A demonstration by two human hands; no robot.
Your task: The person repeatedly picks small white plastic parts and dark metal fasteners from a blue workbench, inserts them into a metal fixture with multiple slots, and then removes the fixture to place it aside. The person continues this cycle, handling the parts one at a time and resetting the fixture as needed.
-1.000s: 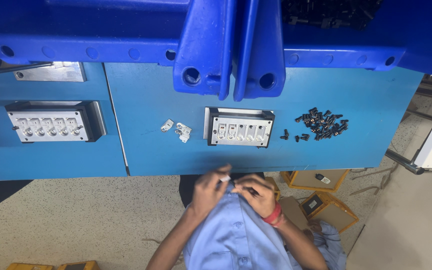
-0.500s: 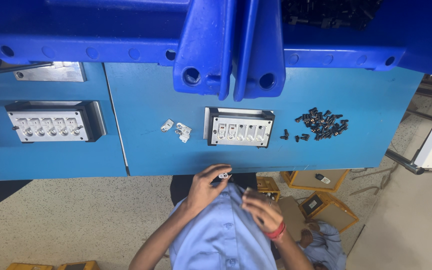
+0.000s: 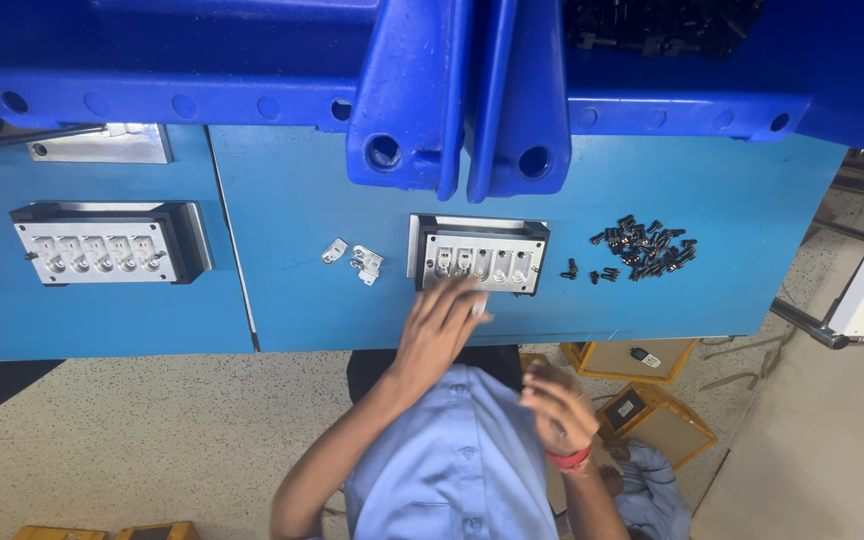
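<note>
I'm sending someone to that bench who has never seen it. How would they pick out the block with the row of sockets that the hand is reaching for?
Find the blue table under the big blue bins. Two pale blocks lie on it; take the middle block, which the left hand touches at its near edge. Unlike the far-left block, it has small metal clips on one side and a pile of black parts on the other.

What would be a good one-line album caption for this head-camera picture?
Left hand reaches a grey slotted fixture on a blue workbench; small black parts lie beside it.
</note>
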